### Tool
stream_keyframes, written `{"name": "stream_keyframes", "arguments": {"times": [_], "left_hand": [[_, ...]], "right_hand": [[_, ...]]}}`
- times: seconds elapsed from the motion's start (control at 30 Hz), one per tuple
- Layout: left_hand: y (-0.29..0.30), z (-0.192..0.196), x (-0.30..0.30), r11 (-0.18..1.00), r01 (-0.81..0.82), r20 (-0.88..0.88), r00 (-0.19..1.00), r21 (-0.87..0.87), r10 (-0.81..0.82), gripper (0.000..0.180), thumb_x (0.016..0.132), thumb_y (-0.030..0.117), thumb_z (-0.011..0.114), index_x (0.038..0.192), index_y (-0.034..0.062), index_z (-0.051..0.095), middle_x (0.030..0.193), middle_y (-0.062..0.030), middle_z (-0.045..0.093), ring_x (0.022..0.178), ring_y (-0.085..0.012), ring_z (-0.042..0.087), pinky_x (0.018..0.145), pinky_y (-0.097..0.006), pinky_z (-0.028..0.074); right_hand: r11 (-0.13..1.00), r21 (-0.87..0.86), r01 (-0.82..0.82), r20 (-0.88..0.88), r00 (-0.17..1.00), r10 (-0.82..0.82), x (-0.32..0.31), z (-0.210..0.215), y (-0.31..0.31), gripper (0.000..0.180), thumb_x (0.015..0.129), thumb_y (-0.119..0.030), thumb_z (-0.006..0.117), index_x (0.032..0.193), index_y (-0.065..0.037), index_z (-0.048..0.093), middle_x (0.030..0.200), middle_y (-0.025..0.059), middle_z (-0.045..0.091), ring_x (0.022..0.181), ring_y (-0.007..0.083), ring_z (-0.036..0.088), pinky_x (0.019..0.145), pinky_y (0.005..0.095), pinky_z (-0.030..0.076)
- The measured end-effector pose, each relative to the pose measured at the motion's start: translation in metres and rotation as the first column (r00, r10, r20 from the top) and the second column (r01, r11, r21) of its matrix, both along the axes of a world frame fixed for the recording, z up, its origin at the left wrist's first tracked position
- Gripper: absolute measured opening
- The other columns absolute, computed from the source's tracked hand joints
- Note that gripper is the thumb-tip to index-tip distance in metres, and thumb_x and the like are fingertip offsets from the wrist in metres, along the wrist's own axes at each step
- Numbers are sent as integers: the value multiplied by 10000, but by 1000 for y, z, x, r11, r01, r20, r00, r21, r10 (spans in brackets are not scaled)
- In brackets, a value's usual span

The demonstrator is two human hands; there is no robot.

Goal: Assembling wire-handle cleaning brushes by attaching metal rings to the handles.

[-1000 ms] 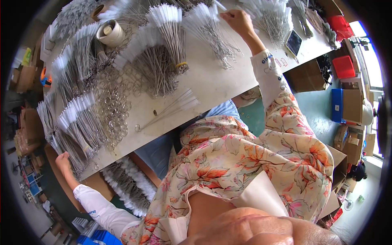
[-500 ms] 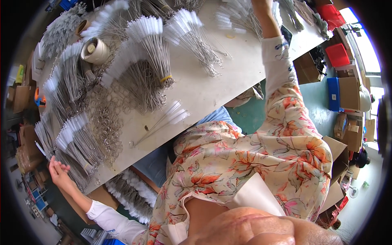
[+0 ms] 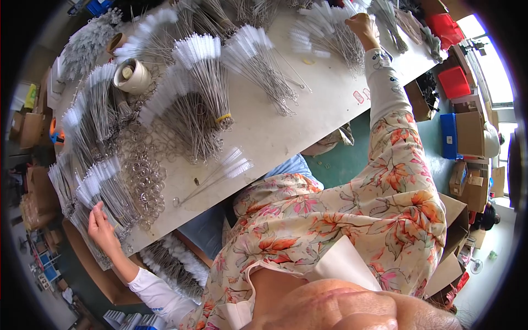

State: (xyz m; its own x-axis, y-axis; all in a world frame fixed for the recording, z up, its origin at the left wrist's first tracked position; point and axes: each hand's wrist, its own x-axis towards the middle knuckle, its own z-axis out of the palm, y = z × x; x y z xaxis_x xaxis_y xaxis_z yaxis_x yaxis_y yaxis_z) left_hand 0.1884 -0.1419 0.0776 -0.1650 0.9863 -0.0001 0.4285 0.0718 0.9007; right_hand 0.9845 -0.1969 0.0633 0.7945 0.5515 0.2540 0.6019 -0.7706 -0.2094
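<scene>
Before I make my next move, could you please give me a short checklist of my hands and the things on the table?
1. Left hand near the left-side brushes: ok.
2. Right hand free of any object: cannot tell, the fingers are curled closed.
3. Banded bundle secured: ok, a yellow band circles its wires.
4. Small brush group tied: not ok, no band shows.
5. Metal rings in a container: not ok, they lie heaped on the table.
</scene>
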Motion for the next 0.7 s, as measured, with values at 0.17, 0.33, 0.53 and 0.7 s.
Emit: {"name": "stream_keyframes", "arguments": {"times": [0.17,0.33,0.53,0.7], "left_hand": [[-13,-6,10,999,48,123,991,-21,-45,308,925,275,511,1010,-1,621,663,62,407,454,13,245,373,-182,155],[-30,-4,23,999,22,341,939,48,-37,285,932,226,498,1013,-21,615,672,45,438,483,11,281,388,-171,199],[-59,30,103,956,230,331,902,180,-279,251,935,165,478,1058,-13,605,697,44,477,520,14,337,423,-134,243],[-75,29,201,788,437,99,846,435,-524,266,909,61,490,1159,-11,543,709,11,527,566,-32,483,477,-174,411]], "right_hand": [[996,-86,32,80,996,-25,-3,2,6,354,675,-385,643,918,-131,690,916,125,668,868,300,639,784,386,492],[979,190,-78,194,980,41,-10,13,15,356,784,-441,527,937,-150,664,930,156,647,877,342,618,767,415,483],[416,810,-414,105,799,591,-128,94,-19,283,919,-249,456,886,-8,599,822,87,612,761,210,606,709,333,486],[-158,982,-106,118,-315,942,-316,63,-9,322,942,-247,406,1099,19,496,1160,148,490,1033,279,525,914,392,433]]}}
